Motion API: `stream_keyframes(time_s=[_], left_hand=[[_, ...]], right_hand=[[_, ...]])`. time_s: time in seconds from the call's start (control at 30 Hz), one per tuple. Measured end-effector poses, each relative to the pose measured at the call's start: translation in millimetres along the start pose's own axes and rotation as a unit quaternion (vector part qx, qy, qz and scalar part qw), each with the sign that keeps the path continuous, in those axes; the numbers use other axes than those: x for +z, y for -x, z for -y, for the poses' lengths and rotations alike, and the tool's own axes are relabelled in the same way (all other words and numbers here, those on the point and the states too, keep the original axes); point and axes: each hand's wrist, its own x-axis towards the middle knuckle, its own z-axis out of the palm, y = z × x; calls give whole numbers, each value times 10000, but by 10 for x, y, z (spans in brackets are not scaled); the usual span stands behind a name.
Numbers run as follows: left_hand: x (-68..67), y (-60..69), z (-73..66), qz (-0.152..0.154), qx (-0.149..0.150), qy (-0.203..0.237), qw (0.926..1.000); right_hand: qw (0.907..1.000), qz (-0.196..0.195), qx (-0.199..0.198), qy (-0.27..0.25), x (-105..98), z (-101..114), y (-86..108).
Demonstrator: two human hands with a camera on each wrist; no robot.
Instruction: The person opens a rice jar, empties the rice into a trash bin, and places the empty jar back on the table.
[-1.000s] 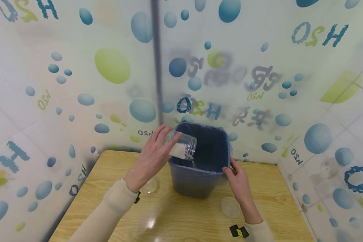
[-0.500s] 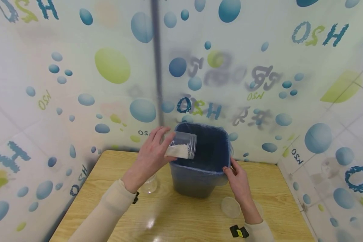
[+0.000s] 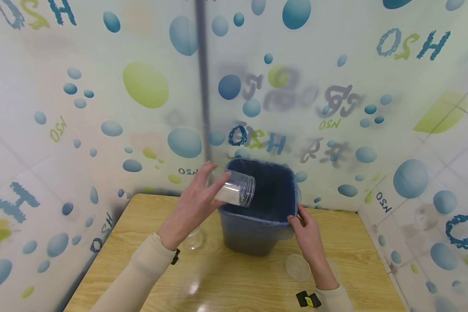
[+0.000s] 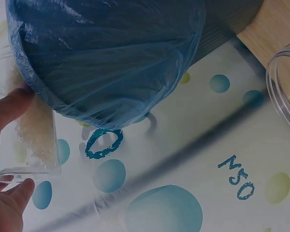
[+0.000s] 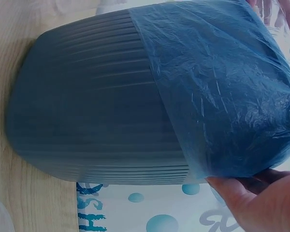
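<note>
My left hand (image 3: 193,201) grips a clear jar (image 3: 234,187) on its side, its mouth over the left rim of a dark blue trash bin (image 3: 249,238). White grains (image 4: 36,130) lie along the lower side of the jar. A thin blue bag (image 5: 217,87) lines the bin and folds down over its outside. With thumb and fingers my right hand (image 3: 308,232) pinches the bin's right rim through the bag. The bin leans slightly on the table. Its bottom inside is too dark to make out.
Another clear jar (image 3: 193,239) stands on the wooden table (image 3: 226,286) beneath my left wrist. A round translucent lid (image 3: 297,267) lies by my right forearm, with a second one partly hidden behind it. Printed curtains (image 3: 148,130) enclose the table's back and sides.
The jar levels out at half a second ago, then tips mouth-down again slightly. Grains that fell from its mouth a second ago are no longer seen falling. The right hand stays put.
</note>
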Motion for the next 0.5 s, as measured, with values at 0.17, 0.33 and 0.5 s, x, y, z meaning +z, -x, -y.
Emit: stream_keyframes(time_s=[0.17, 0.33, 0.5], left_hand=[[10, -10, -12, 83, 170, 50, 9998], [26, -28, -26, 301, 355, -85, 9989], [25, -38, -49, 473, 434, -134, 9978]], right_hand=[[10000, -8, 26, 57, -6, 2, 0], [10000, -34, 68, 56, 0, 10, 2], [10000, -58, 71, -25, 11, 8, 3]])
